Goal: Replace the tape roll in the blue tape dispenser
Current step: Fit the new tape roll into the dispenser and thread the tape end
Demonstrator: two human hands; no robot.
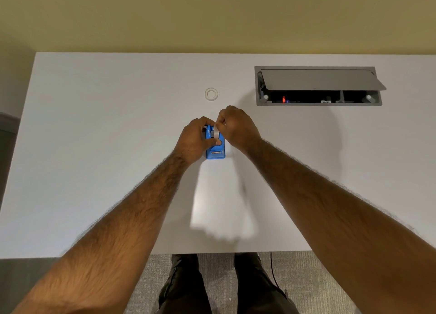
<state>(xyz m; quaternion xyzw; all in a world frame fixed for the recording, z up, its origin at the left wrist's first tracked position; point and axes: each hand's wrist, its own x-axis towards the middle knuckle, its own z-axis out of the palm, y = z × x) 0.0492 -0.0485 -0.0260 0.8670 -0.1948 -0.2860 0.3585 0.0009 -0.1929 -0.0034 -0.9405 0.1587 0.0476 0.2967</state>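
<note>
The blue tape dispenser (215,149) stands on the white table (94,148), its metal cutter end toward me. My left hand (195,139) wraps around its left side and top, thumb across the body. My right hand (238,127) pinches the tape roll (215,132) that sits in the dispenser's cradle; only a pale edge of the roll shows between the fingers. A second, clear tape roll (211,94) lies flat on the table beyond the hands, apart from both.
An open cable box (318,86) with a raised grey lid is set into the table at the back right. The table's near edge runs just above my legs. A wall stands behind the table.
</note>
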